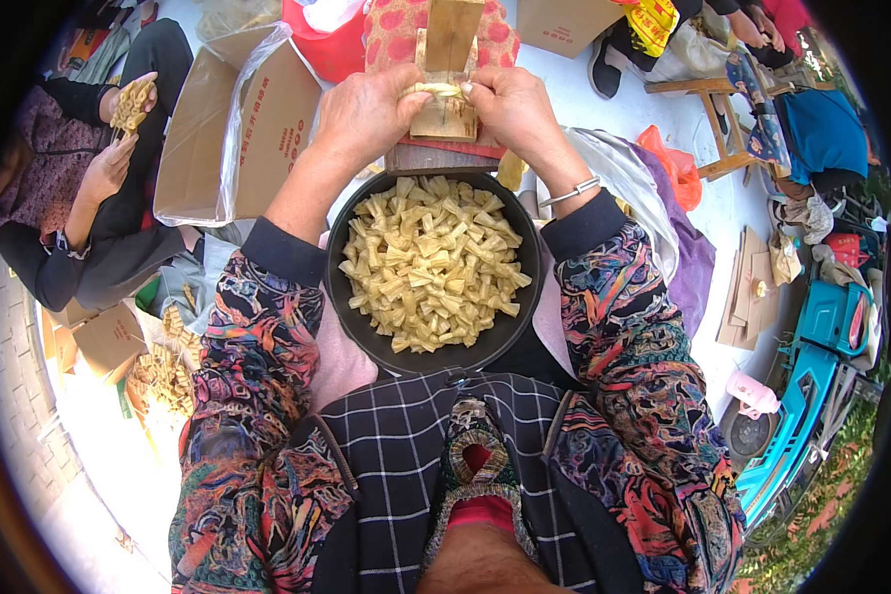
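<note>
- The left hand (pixel 366 109) and right hand (pixel 510 104) meet at a small wooden jig (pixel 447 94) on the far side of the lap, both pinching a pale yellow strip bundle (pixel 436 90) laid across it.
- Step in hand, as I judge it: shaping or tying one piece against the jig.
- Finished bow-shaped pieces (pixel 431 262) fill the black bowl (pixel 351 297) just near the jig.
- The next move likely calls for a firm pinch at the bundle's middle, kept level on the wood.
- At far left another person's hand (pixel 134 99) holds similar pieces beside a cardboard box (pixel 267 129).

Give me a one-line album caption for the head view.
Both hands press a pale bundle on a wooden block above a black pan.
</note>
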`<state>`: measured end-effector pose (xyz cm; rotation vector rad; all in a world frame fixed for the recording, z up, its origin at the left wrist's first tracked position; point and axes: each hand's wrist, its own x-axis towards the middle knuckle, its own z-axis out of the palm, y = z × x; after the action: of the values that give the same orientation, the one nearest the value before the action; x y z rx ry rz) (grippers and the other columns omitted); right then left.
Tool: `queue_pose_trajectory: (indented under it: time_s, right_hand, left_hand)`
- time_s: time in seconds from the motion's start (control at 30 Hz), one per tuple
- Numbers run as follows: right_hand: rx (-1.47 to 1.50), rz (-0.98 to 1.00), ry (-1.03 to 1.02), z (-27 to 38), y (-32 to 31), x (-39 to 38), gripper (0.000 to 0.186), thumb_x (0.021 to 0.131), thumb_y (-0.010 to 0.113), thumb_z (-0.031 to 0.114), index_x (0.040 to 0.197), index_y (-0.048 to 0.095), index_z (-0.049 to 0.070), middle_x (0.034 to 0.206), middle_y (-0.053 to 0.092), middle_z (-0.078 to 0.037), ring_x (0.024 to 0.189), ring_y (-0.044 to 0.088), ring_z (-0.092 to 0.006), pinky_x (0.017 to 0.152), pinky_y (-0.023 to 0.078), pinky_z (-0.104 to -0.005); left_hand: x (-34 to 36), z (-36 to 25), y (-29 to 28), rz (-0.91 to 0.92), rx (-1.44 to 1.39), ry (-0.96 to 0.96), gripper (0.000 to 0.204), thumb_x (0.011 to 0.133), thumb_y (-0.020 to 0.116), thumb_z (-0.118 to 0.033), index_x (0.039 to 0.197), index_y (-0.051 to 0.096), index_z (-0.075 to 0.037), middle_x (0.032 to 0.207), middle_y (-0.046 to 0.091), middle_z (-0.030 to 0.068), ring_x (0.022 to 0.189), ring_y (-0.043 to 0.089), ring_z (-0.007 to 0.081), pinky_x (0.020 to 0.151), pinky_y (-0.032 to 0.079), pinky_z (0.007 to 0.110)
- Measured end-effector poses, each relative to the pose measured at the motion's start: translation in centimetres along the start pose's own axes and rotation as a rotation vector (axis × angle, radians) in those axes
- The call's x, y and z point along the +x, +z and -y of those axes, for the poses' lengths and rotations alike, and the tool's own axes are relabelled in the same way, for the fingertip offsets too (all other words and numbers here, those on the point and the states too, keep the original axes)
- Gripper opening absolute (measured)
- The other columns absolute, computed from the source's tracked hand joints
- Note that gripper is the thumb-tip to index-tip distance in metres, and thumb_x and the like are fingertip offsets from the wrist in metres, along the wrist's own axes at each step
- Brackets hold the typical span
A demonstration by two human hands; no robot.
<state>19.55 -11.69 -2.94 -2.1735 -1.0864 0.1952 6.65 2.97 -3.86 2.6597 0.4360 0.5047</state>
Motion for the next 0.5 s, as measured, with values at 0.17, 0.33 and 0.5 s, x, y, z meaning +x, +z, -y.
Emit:
queue_pose_trajectory:
  time_s: [0.17,0.33,0.5]
  right_hand:
    - [-0.379,0.005,-0.032,-2.3,-1.4,0.4,0.024,0.084,0.059,0.026,0.082,0.07,0.005,0.075,0.067,-0.016,0.069,0.064,-0.0323,0.063,0.051,-0.0421]
    - [0.748,0.016,0.246,0.6,-2.9,-1.9,0.037,0.094,0.055,0.041,0.086,0.062,0.005,0.062,0.052,0.004,0.042,0.029,0.0013,0.038,0.021,-0.0165]
    - [1.001,0.418,0.38,2.2,-3.2,-3.2,0.031,0.093,0.06,0.033,0.086,0.063,0.002,0.063,0.056,0.002,0.042,0.035,0.0005,0.037,0.024,-0.0156]
  left_hand:
    - [-0.9,0.5,-0.8,0.075,0.0,-0.138,0.026,0.084,0.062,-0.04,0.096,0.065,-0.017,0.078,0.067,0.0128,0.077,0.065,0.0332,0.067,0.05,0.045]
    - [-1.8,-0.4,-2.0,0.049,-0.41,-0.043,0.026,0.084,0.066,-0.032,0.098,0.064,-0.01,0.074,0.064,0.011,0.072,0.063,0.0272,0.066,0.049,0.037]
    - [-2.6,-2.5,-2.0,-0.008,-0.504,0.27,0.03,0.084,0.067,-0.018,0.11,0.064,-0.003,0.088,0.067,0.0127,0.08,0.064,0.0202,0.072,0.05,0.031]
